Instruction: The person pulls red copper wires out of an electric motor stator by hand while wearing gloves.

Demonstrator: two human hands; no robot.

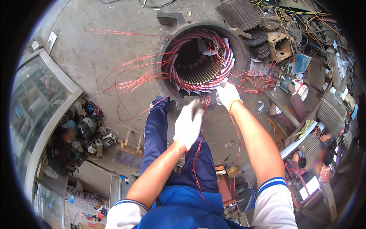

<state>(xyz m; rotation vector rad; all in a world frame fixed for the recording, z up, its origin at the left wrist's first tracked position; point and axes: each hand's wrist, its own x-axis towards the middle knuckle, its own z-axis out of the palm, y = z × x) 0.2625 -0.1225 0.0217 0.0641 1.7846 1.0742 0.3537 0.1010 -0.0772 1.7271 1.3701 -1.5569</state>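
Observation:
A large motor stator (162, 68) stands on the floor before me, its bore facing up. Bundled red copper wire (171, 57) rings its inside, with white insulating paper (231, 57) tucked around the coils. At the near right rim, my right hand (227, 93) in a white glove has its fingers closed against the winding; what they grip is hidden. My left hand (188, 126), also gloved, is just short of the near rim, fingers stretched and blurred, thumb apart. Loose red wires (196, 162) hang between my hands and down over my leg. Other wire ends (133, 84) fan out to the left.
A glass-topped cabinet (49, 114) stands at the left, with motor parts (87, 128) beside it. Scrap metal, a finned housing (238, 14) and a rusty bracket (280, 45) crowd the right. A metal bar (282, 108) lies right of the stator. Another person (314, 158) is at the lower right.

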